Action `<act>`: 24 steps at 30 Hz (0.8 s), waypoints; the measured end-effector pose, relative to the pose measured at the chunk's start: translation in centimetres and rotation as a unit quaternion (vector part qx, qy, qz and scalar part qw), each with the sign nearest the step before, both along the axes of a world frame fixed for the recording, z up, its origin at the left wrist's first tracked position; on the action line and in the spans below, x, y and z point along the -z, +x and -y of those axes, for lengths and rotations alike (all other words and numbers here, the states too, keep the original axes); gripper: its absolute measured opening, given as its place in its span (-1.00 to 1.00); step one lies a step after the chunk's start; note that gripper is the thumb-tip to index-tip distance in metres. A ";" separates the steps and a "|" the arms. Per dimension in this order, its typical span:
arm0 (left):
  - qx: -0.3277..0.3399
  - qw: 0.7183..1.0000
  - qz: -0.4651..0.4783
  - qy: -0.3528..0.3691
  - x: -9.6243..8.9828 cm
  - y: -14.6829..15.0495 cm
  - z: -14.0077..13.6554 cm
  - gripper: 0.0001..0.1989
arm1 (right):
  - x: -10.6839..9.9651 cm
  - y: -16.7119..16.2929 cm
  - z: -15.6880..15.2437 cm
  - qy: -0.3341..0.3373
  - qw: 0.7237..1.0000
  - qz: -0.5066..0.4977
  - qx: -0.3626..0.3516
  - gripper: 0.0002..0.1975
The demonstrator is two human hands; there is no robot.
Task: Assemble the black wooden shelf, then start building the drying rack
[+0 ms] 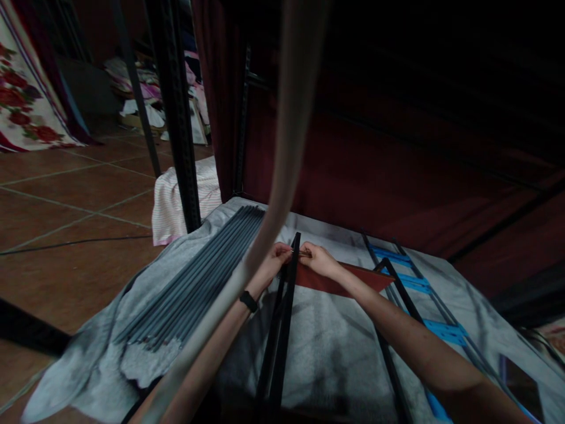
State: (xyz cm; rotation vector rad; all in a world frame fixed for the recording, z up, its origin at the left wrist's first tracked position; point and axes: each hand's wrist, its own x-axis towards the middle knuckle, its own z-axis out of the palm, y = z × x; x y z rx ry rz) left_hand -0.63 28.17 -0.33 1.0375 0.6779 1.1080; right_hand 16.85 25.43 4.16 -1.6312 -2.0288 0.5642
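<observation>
My left hand (280, 257) is closed in a pinch at the left side of a black metal frame (288, 318), near its far end. A tiny shiny part shows at its fingertips, too small to name. On the opposite side of the same bar, my right hand (318, 260) pinches something small and thin that I cannot make out. Just under the right hand, a reddish-brown board (335, 281) spans from this bar towards a second black frame bar (404, 291) on the right. A dark band (248, 301) circles my left wrist.
Many grey rods (198, 271) lie in a row on the grey cloth (335, 335). Blue pieces (444, 331) join more bars at right, near a dark flat device (521, 383). Black uprights (176, 118) stand at left. A blurred pale cord (286, 129) crosses the view.
</observation>
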 end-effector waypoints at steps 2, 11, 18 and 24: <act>0.014 0.999 0.030 -0.025 -0.1 -0.4 0.0 -0.67 | 0.1 0.0 -0.1 -0.005 1.000 -0.003 -0.001 -0.92; -0.011 0.999 -0.016 0.048 -0.2 0.2 -0.4 -0.71 | 0.0 -0.1 0.0 0.005 1.000 0.026 0.000 -0.92; -0.002 1.000 -0.028 -0.003 0.2 0.2 -0.5 -0.63 | -0.1 -0.3 0.3 0.019 0.999 0.026 0.000 -0.90; 0.004 1.000 -0.002 0.010 -0.4 -0.3 -0.3 -0.72 | 0.1 -0.3 0.2 0.019 1.000 0.024 -0.002 -0.91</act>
